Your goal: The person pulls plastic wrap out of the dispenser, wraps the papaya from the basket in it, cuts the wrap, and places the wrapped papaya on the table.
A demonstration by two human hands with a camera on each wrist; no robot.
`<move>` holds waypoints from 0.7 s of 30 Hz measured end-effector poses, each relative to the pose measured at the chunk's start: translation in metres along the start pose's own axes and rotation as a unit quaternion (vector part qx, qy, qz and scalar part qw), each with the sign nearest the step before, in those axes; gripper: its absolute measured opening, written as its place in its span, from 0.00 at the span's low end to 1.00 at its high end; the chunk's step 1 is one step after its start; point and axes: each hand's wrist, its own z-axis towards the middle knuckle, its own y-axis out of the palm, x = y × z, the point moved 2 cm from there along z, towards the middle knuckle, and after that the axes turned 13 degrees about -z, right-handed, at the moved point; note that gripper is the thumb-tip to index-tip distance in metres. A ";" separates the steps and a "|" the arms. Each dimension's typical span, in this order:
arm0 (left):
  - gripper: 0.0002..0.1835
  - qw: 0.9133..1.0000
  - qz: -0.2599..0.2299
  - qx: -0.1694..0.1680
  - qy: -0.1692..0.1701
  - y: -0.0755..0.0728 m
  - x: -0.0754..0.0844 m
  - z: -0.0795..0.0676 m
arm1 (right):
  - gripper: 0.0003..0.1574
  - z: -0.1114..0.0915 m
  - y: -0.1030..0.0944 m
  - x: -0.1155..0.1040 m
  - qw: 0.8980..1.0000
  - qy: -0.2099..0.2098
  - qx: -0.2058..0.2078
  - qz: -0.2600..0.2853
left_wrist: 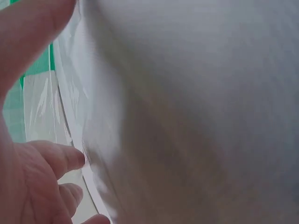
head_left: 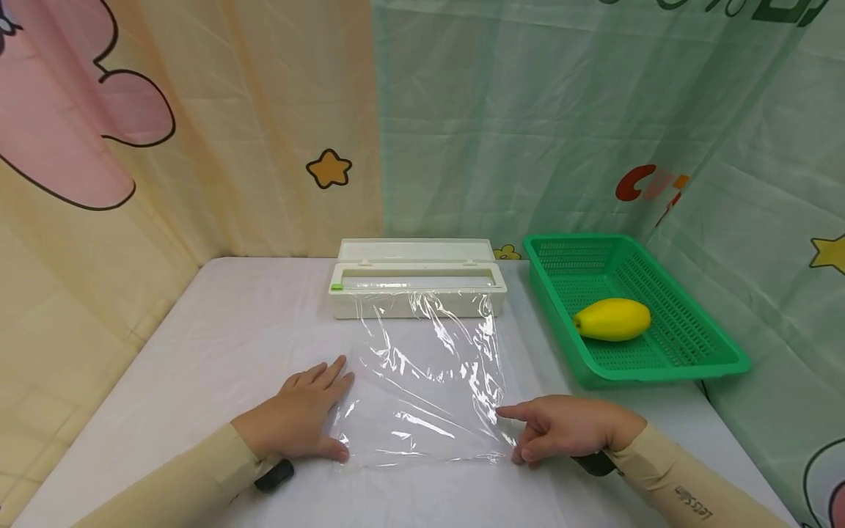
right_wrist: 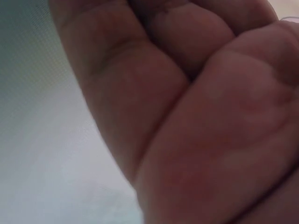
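A sheet of clear plastic wrap [head_left: 422, 389] lies over the white tabletop, its far end running up to a white wrap dispenser [head_left: 417, 303] with its lid raised. My left hand [head_left: 300, 411] rests flat with spread fingers along the sheet's left edge. In the left wrist view, its fingers [left_wrist: 58, 156] show beside the white cloth. On the opposite side, my right hand [head_left: 561, 429] touches the wrap's right edge with a straight index finger. Its other fingers bend loosely below, near the front corner. The palm [right_wrist: 210, 140] fills most of the right wrist view.
A green plastic basket [head_left: 660, 370] stands at the back right with a yellow, papaya-like fruit [head_left: 614, 320] in it. A small green slider [head_left: 337, 287] sits at the dispenser's left end. Printed curtains [head_left: 264, 132] enclose the table's back and sides.
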 end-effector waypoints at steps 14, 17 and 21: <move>0.66 0.999 -0.004 -0.024 -0.048 -0.001 -0.002 0.002 | 0.44 -0.013 -0.005 0.007 0.999 -0.004 -0.003 0.047; 0.66 0.998 -0.006 -0.025 -0.055 0.000 -0.001 0.003 | 0.42 -0.018 -0.011 0.007 0.998 0.010 0.017 0.065; 0.66 0.998 -0.011 -0.024 -0.061 -0.001 -0.001 0.003 | 0.41 -0.025 -0.017 0.007 0.997 0.045 0.046 0.043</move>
